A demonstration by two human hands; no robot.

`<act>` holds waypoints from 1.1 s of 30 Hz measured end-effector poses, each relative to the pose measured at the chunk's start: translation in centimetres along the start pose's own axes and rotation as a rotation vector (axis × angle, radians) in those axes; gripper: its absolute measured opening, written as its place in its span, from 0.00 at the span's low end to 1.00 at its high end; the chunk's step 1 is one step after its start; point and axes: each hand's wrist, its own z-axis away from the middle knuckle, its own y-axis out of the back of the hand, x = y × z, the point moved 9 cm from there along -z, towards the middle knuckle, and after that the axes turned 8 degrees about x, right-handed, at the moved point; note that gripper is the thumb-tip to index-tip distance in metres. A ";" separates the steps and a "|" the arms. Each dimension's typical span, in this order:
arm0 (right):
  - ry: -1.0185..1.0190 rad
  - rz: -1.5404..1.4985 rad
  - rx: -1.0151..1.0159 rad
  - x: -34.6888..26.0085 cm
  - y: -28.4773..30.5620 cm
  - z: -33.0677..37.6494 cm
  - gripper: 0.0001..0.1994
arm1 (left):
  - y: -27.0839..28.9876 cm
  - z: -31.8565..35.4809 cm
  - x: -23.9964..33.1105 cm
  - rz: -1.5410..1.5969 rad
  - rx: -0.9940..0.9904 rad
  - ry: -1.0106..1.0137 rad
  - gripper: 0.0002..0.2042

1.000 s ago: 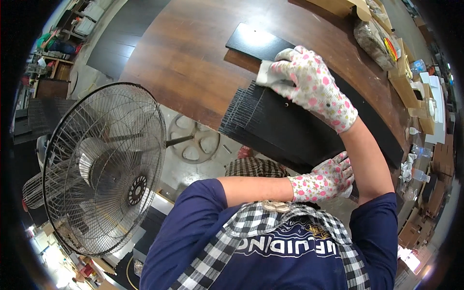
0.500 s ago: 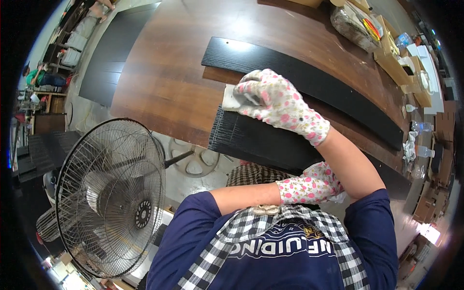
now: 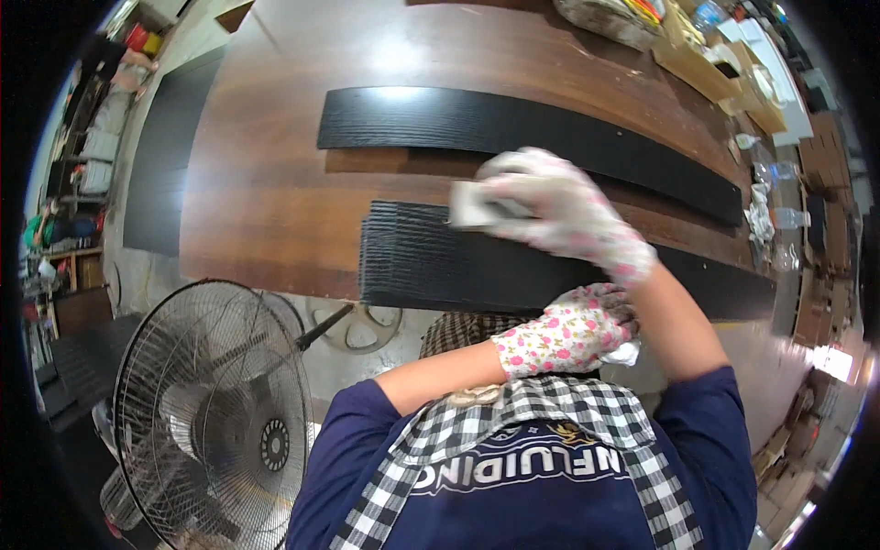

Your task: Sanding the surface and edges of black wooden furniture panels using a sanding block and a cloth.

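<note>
Brown table (image 3: 275,183) carries two black boards; on the near board (image 3: 440,266) my right hand (image 3: 559,206) grips a pale sanding block (image 3: 472,206). My left hand (image 3: 573,325), closed on white cloth (image 3: 623,353), steadies its edge. Best: long, even strokes along the grain.

Brown wooden table (image 3: 275,183): two black boards (image 3: 513,128) (clutter far edge).

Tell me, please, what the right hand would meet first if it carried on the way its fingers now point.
The right hand points left along the near black board. It would probably just run on over that board to its left end; nothing else shows in that line, though the hand is blurred.
</note>
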 end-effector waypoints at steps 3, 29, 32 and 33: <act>0.022 -0.054 -0.002 -2.0 -3.2 -4.4 0.15 | -1.7 0.7 -0.8 -0.050 -0.199 0.078 0.22; -0.415 0.249 0.223 7.6 12.2 16.8 0.15 | -0.3 0.5 0.1 -0.143 -0.115 -0.017 0.25; -0.466 0.272 0.318 6.9 13.3 16.5 0.14 | -0.3 0.4 0.1 -0.166 -0.131 -0.031 0.26; -0.349 0.227 0.374 5.3 12.0 14.2 0.14 | -0.2 0.2 0.4 -0.188 -0.163 -0.048 0.26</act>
